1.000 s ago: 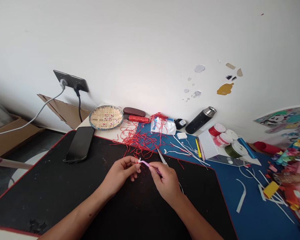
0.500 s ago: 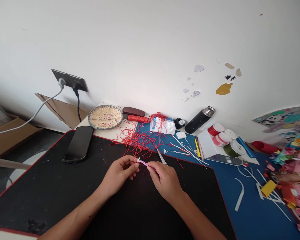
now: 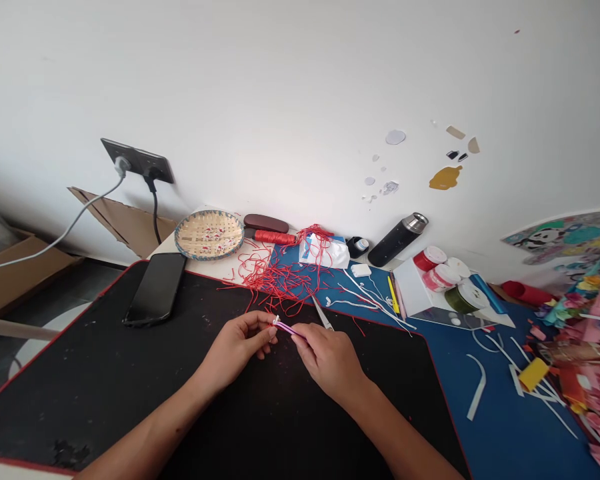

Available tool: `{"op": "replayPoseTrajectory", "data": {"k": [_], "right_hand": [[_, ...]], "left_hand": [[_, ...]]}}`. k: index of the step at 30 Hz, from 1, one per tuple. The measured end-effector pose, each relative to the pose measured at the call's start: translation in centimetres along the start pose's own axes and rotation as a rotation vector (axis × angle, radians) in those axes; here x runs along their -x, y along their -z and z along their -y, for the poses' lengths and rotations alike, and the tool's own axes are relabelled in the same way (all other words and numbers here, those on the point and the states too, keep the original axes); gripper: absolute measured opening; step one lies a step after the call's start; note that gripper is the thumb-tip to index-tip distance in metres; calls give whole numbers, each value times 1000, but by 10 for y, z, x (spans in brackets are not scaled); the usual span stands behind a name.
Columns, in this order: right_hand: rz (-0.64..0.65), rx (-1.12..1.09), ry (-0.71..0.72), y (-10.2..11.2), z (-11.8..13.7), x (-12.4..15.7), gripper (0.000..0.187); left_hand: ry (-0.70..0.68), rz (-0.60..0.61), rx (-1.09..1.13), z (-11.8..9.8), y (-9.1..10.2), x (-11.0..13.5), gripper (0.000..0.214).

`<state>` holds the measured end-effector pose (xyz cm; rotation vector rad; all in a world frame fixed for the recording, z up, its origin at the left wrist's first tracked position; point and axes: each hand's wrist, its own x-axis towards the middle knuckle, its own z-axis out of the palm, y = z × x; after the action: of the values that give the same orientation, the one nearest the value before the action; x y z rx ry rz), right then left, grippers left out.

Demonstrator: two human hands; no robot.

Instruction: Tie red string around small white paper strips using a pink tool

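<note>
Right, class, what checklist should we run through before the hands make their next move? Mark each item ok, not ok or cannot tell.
1. Left hand pinching the small white piece: ok.
2. Right hand gripping the slim purple item: ok.
3. Purple item joined to the white piece: cannot tell, too small.
4. Pointed silvery metal blade wholly in view: not ok, the right hand hides part.
5. Black mat free of thin red cord clippings: not ok, strands cross its far edge.
6. Black rectangular phone apart from both hands: ok.
</note>
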<state>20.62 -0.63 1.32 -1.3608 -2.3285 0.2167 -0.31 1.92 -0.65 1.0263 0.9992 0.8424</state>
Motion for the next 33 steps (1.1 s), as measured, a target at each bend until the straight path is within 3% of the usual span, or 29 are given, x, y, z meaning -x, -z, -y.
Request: {"op": "replayPoseTrajectory", "data": {"k": [10,15,23,33], "right_hand": [[67,105,62,9,0,-5,35],[105,168,101,12,-1,-5,32],[120,228,140,16,0,-10,28],[93,122,12,13,18,-7,24]], "left_hand": [[48,30,100,-4,0,0,40],[20,51,-1,-4,1,1,40],[-33,-12,-10,-3,-1,2,35],[-71,-80,17,-3,-4,6,31]]}}
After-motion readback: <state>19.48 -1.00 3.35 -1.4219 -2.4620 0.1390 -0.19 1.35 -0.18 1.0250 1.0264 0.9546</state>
